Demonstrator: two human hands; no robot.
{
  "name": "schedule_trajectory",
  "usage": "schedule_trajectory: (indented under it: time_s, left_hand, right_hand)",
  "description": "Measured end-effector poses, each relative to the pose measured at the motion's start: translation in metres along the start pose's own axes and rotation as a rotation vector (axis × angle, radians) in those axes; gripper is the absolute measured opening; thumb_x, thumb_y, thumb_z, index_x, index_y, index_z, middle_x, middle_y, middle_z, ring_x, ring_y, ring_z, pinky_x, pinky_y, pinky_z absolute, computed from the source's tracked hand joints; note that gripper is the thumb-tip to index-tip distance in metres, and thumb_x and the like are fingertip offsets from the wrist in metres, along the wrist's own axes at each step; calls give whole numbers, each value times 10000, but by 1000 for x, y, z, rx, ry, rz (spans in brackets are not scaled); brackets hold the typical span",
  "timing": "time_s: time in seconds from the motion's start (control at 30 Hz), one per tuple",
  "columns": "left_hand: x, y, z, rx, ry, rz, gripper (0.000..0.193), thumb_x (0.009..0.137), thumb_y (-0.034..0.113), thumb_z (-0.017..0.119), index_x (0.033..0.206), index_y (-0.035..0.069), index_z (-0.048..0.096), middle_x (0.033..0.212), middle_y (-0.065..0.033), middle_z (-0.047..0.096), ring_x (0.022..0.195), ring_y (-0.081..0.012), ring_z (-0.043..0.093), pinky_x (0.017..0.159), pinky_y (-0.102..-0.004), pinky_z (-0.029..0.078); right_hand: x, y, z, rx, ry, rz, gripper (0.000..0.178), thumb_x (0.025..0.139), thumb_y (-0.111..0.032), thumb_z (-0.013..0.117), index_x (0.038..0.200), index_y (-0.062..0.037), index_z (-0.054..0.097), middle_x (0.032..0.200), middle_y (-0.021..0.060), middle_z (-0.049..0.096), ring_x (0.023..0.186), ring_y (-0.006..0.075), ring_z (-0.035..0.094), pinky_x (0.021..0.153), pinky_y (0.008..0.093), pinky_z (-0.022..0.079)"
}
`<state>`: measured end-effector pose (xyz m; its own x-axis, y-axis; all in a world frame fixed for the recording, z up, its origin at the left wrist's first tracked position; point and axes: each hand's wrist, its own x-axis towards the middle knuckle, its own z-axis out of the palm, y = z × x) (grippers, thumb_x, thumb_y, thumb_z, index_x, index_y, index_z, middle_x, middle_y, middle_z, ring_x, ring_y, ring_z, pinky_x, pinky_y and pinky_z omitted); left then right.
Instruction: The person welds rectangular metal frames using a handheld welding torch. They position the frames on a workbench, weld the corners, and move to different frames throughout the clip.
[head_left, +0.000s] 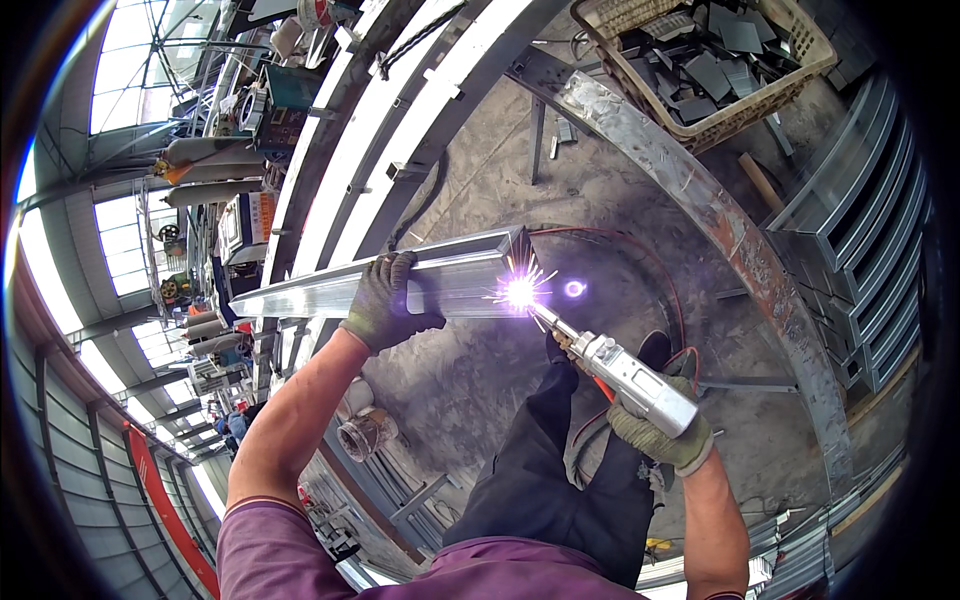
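My left hand (380,303), in a worn work glove, grips a long silvery metal profile (460,272) from its near side, with the fingers over its top. The profile lies across the view, and its boxy end points right. In my gloved right hand (662,432) is a silver handheld welding gun (638,384), tilted up and to the left. Its nozzle meets the profile's end corner, where a bright violet-white flash (521,291) throws sparks. Glare hides the exact contact point. An orange-red hose (603,388) shows beside the gun.
A rusty curved steel rail (715,205) arcs along the right. Beyond it sit a plastic crate (715,130) of dark metal pieces and stacked metal profiles (850,260). Pale beams (375,180) run at upper left. A thin red hose (672,275) loops over the concrete floor (480,190).
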<state>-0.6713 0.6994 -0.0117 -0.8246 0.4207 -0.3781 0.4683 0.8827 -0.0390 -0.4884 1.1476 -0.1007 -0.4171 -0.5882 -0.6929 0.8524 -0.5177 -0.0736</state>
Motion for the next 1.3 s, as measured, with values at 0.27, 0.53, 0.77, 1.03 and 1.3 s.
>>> schedule_trajectory:
  time_s: [0.27,0.53,0.77,1.03,1.3]
  left_hand:
    - [0,1,0,-3,17,1,1239,623,626,1009,1502,-74,486,1356,-245,607,1289,-435,590,1157,-540,457]
    - [-2,-3,5,22,30,26,1293,625,636,1008,1526,-104,450,1378,-267,600,1303,-461,580,1160,-557,452]
    - [-4,-5,6,29,23,29,1288,629,640,1008,1533,-92,454,1397,-268,589,1319,-456,576,1173,-548,447]
    - [-1,2,1,7,10,-16,1255,626,611,1014,1523,-77,472,1396,-258,592,1321,-454,583,1165,-539,459]
    - [-1,2,0,-1,-4,-22,1262,622,583,1027,1543,-42,435,1389,-250,601,1310,-454,585,1157,-543,459]
  right_hand:
    - [0,7,-6,-77,-62,-125,479,917,54,836,1383,30,727,1168,78,830,984,111,784,832,273,660]
    - [1,11,-12,61,-138,-119,488,930,56,825,1404,38,711,1185,85,826,1003,118,788,841,271,666]
    - [4,20,-25,-338,-183,-302,500,1055,-208,645,1488,39,621,1271,215,736,1092,316,754,894,415,670]
    - [0,15,-16,70,-169,-139,467,937,71,809,1394,45,714,1182,95,819,997,126,787,843,278,666]
    - [-1,17,-18,-60,-100,-175,468,934,77,812,1391,46,714,1180,91,818,1005,126,783,846,276,664]
